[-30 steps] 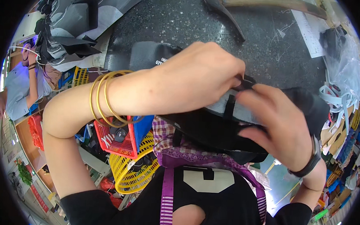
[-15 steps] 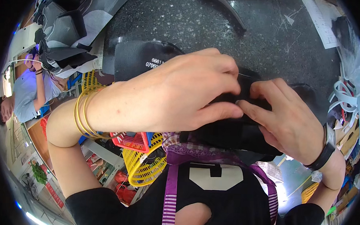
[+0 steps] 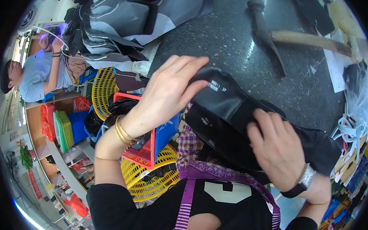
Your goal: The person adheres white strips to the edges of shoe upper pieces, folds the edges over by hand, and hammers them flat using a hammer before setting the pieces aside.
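A black leather boot upper piece (image 3: 225, 98) with small white printed marks lies across the table's near edge. At its left end my left hand (image 3: 168, 87) holds the edge, thumb below and fingers above. My right hand (image 3: 275, 150) has its bent fingers on the middle of the leather, close to a seam; its grip underneath is partly hidden. Below the seam, a darker fold (image 3: 220, 135) of the same black material hangs toward my apron. More black leather (image 3: 320, 147) stretches right, beyond my right hand.
On the dark speckled table (image 3: 220, 38) lies a hammer (image 3: 310, 40) with a wooden handle. Stacked grey and black cut pieces (image 3: 118, 21) fill the far left. Yellow baskets (image 3: 148, 183) and a red basket (image 3: 143, 156) stand at my left. Another person (image 3: 38, 71) works farther left.
My left hand has moved left and away from my right hand, to the leather's end. My right hand has shifted lower. The view has turned, and the hammer now shows fully.
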A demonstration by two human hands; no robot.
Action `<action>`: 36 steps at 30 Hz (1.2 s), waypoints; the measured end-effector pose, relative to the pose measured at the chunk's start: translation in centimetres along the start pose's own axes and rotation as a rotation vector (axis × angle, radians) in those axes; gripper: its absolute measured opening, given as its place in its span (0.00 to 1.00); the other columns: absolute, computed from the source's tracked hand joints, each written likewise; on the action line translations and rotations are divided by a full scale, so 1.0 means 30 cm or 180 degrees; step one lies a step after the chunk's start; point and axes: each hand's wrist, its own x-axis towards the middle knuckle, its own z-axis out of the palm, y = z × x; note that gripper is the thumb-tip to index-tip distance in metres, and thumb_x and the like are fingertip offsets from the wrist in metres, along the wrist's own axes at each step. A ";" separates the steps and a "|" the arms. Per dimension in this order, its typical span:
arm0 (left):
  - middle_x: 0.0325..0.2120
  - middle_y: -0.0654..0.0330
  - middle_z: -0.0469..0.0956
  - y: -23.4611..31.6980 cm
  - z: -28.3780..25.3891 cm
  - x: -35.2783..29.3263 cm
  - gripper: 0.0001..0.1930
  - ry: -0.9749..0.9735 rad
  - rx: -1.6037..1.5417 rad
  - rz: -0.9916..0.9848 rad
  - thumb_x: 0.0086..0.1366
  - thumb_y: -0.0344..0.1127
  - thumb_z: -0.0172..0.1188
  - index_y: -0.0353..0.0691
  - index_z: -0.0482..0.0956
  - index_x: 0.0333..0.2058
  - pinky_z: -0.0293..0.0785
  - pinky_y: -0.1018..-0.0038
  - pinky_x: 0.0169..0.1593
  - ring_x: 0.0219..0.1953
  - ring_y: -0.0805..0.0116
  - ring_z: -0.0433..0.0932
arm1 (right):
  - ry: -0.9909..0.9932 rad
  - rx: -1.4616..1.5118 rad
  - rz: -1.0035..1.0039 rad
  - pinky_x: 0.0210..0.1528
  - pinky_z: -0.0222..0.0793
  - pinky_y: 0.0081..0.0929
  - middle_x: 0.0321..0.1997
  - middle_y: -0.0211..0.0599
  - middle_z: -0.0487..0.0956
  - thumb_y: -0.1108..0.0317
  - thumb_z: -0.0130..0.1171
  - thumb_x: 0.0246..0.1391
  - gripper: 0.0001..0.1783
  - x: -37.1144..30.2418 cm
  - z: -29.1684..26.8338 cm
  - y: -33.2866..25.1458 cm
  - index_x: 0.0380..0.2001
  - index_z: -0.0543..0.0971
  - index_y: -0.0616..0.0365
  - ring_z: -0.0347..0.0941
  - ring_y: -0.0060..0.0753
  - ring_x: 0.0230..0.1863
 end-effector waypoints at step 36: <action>0.24 0.54 0.79 -0.137 -0.010 0.180 0.07 -0.1163 -0.1126 0.0365 0.59 0.27 0.60 0.33 0.75 0.36 0.74 0.68 0.33 0.28 0.58 0.79 | 0.0076 -0.0539 0.0049 0.19 0.67 0.15 0.63 0.41 0.72 0.68 0.58 0.45 0.14 0.146 0.083 -0.085 0.38 0.76 0.56 0.69 0.22 0.29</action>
